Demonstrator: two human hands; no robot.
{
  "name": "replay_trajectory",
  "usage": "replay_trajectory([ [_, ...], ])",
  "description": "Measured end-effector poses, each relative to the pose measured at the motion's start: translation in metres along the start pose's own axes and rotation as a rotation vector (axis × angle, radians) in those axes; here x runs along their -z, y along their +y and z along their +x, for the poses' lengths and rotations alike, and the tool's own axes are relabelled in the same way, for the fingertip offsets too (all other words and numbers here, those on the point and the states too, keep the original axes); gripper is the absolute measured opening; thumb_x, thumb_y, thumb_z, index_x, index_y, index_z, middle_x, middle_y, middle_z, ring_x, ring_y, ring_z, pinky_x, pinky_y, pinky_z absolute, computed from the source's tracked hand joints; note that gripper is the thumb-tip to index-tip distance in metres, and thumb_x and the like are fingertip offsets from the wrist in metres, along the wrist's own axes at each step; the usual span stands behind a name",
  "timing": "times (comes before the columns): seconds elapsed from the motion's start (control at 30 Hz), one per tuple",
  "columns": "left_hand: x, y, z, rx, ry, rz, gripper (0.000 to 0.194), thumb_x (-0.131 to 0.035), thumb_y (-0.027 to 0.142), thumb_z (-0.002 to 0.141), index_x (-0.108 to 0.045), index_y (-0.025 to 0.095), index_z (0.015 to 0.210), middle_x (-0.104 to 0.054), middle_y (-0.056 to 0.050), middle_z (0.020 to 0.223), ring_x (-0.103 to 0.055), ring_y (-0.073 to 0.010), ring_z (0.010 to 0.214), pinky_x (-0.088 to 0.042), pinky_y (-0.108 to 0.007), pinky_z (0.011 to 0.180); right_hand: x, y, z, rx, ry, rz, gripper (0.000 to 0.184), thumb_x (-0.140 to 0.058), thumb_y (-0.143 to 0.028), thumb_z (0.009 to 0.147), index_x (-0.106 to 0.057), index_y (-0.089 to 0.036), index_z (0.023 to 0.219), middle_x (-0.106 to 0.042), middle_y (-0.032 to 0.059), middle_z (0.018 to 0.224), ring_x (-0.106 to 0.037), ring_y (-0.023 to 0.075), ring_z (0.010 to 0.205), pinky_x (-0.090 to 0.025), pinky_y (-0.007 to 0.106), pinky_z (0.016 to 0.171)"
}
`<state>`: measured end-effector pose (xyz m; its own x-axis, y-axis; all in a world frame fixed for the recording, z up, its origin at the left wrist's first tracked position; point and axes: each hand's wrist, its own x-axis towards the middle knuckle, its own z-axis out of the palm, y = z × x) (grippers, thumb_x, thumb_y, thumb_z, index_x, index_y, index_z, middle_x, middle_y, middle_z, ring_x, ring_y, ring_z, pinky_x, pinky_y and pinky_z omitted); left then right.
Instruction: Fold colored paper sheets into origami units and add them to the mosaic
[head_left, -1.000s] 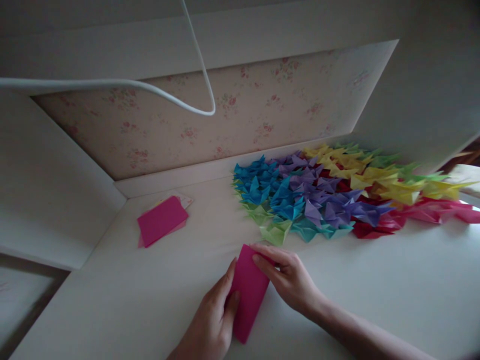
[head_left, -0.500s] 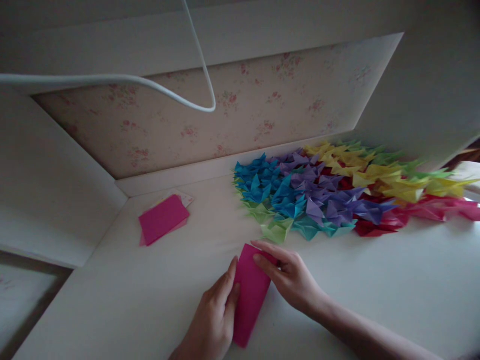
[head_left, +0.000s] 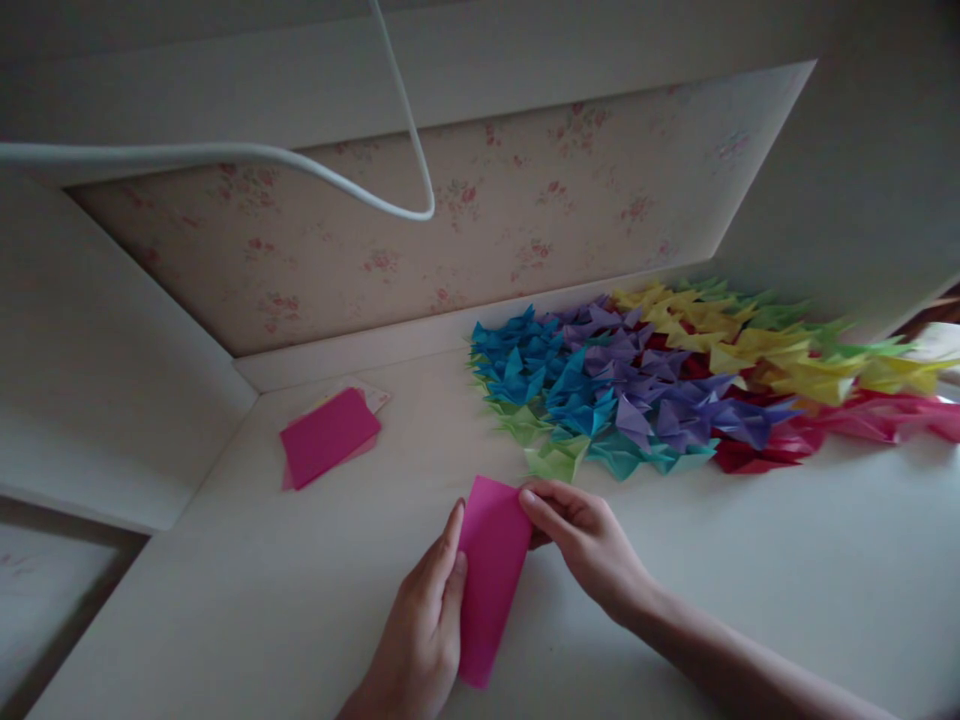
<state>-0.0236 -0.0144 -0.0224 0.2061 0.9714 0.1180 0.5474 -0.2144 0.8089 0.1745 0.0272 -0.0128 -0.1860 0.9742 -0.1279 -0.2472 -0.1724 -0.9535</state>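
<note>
A folded sheet of pink origami paper (head_left: 491, 585) is held between my hands, slightly tilted, over the near part of the white desk. My left hand (head_left: 424, 615) grips its left edge, the thumb in front and the other fingers along the side. At the upper right corner, my right hand (head_left: 577, 535) pinches the paper between thumb and fingers. Some of the right fingertips are hidden behind the sheet.
Many folded paper cranes (head_left: 637, 380) in blue, purple, yellow, green and red cover the desk's right back. A small stack of pink paper (head_left: 331, 438) lies at the left back. A white cable (head_left: 300, 165) hangs in front of the floral back panel (head_left: 450, 230).
My right thumb and fingers have shifted from across the paper's top to its upper right corner. The paper has moved slightly left and turned, baring its top edge.
</note>
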Motion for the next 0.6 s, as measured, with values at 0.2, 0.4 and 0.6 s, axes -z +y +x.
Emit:
replay_trajectory([
  [0.2, -0.002, -0.005, -0.002, -0.052, 0.039, 0.026, 0.046, -0.038, 0.023, 0.103, -0.043, 0.016, 0.149, -0.048, -0.010, 0.151, -0.042, -0.0229, 0.140, -0.042, -0.035, 0.112, -0.002, 0.000, -0.002, 0.025, 0.046, 0.055, 0.039, -0.075, -0.051, 0.081, -0.067, -0.014, 0.077, -0.064, -0.0001, 0.069, -0.059, 0.0126, 0.065, -0.053, 0.024, 0.063],
  [0.4, -0.002, -0.008, -0.003, -0.123, 0.086, 0.070, 0.048, -0.038, 0.018, 0.102, -0.040, 0.018, 0.151, -0.053, -0.009, 0.148, -0.046, -0.0221, 0.137, -0.045, -0.034, 0.110, -0.006, 0.000, -0.003, -0.077, -0.060, 0.097, 0.045, -0.072, -0.058, 0.081, -0.069, -0.013, 0.084, -0.069, 0.0027, 0.069, -0.064, 0.0157, 0.066, -0.054, 0.028, 0.067],
  [0.6, -0.003, -0.011, -0.004, -0.161, 0.117, 0.136, 0.048, -0.041, 0.016, 0.101, -0.042, 0.017, 0.149, -0.056, -0.011, 0.146, -0.048, -0.0227, 0.136, -0.047, -0.033, 0.108, -0.009, 0.006, -0.003, -0.060, -0.074, 0.017, 0.053, -0.062, -0.065, 0.084, -0.068, -0.013, 0.075, -0.065, 0.0023, 0.065, -0.063, 0.0162, 0.064, -0.053, 0.028, 0.065],
])
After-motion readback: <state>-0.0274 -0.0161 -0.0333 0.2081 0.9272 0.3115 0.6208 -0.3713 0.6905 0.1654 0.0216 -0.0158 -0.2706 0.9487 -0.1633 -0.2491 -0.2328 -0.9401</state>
